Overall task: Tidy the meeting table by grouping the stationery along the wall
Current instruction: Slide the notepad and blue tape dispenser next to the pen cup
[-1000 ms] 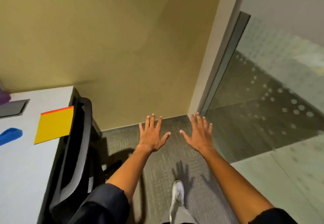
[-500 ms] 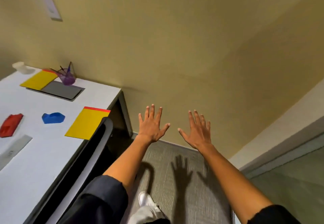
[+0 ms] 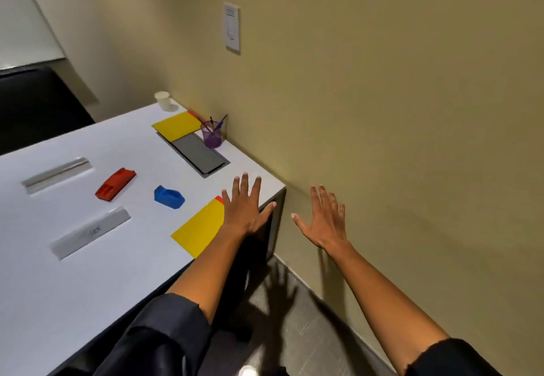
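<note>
My left hand [image 3: 244,206] is spread flat, fingers straight, over the near right corner of the white table [image 3: 73,287], partly covering a yellow notepad [image 3: 200,228]. My right hand [image 3: 325,219] is spread open in the air beside the table, in front of the wall, holding nothing. On the table lie a blue stapler-like piece [image 3: 169,196], a red one [image 3: 115,183], and two grey rulers [image 3: 89,232] [image 3: 56,173]. By the wall stand a purple pen cup [image 3: 212,135] and a second yellow notepad [image 3: 176,125].
A grey cable hatch [image 3: 197,156] is set in the table beside the pen cup. A white paper cup [image 3: 163,100] stands at the far corner. A wall switch plate [image 3: 232,26] hangs above. Black chair [image 3: 38,104] at far left; carpet floor [image 3: 309,331] lies below my hands.
The view has swung left from the floor and glass door to the table. Both hands stay spread open; my left hand now lies over the table corner and the near notepad.
</note>
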`<state>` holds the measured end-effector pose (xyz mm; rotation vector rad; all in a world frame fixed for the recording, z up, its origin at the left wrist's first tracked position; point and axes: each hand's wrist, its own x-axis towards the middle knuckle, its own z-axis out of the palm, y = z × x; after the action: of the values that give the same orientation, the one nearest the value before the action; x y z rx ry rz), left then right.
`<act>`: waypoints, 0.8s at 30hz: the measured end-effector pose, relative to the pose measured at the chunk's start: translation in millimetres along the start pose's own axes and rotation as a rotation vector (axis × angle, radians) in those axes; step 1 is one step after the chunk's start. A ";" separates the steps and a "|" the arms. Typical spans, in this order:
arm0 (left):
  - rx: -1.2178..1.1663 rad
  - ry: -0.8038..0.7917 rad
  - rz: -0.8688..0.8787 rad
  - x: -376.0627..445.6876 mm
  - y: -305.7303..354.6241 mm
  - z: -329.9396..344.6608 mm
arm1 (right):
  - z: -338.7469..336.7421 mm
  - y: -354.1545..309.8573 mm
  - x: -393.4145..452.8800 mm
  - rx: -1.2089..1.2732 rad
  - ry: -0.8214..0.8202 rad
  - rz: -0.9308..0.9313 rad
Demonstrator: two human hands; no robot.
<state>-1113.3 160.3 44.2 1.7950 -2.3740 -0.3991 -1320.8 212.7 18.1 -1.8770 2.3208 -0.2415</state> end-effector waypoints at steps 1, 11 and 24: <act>-0.001 0.003 -0.034 2.6 -12.5 -2.1 | 2.5 -11.5 12.1 0.006 -0.007 -0.036; -0.063 0.091 -0.424 -1.1 -149.7 -16.6 | 50.6 -156.3 109.8 0.051 -0.198 -0.431; -0.119 0.096 -0.866 40.6 -235.0 15.9 | 155.9 -281.8 215.4 0.111 -0.488 -0.753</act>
<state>-912.1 63.7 -41.5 2.6122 -1.3560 -0.4989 -1063.2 -60.9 -76.0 -2.3345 1.2129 0.0193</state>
